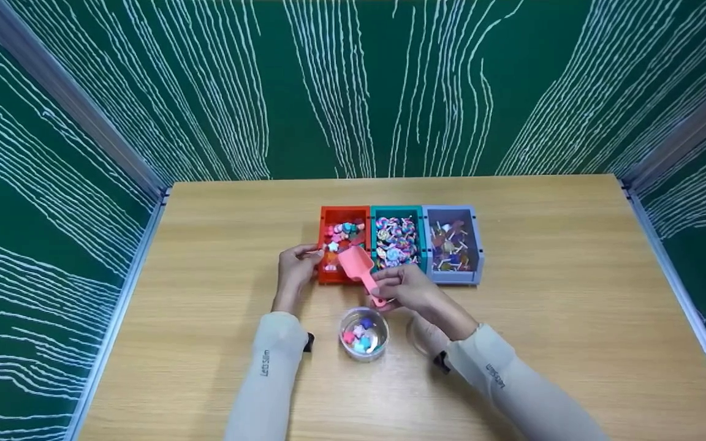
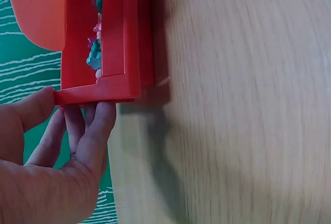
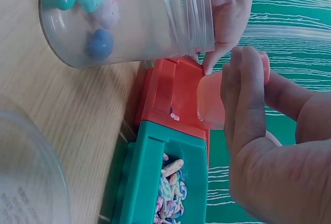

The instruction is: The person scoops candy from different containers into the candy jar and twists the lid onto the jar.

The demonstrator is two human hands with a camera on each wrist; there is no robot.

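Note:
A pink scoop is held by its handle in my right hand. Its blade is over the front of the red bin, and nothing shows in the blade. With thumb and fingers, my left hand grips the near left side of that bin, as the left wrist view also shows. Small star-shaped and other colourful pieces lie inside the red bin. Just below the scoop stands a clear jar with several colourful pieces at its bottom, nearest my right hand.
Right of the red bin, a teal bin holds striped candy-like pieces. A grey-lilac bin beside it holds small lollipop-like pieces. A clear round item lies on the table beneath my right wrist. Green walls with white lines enclose the table.

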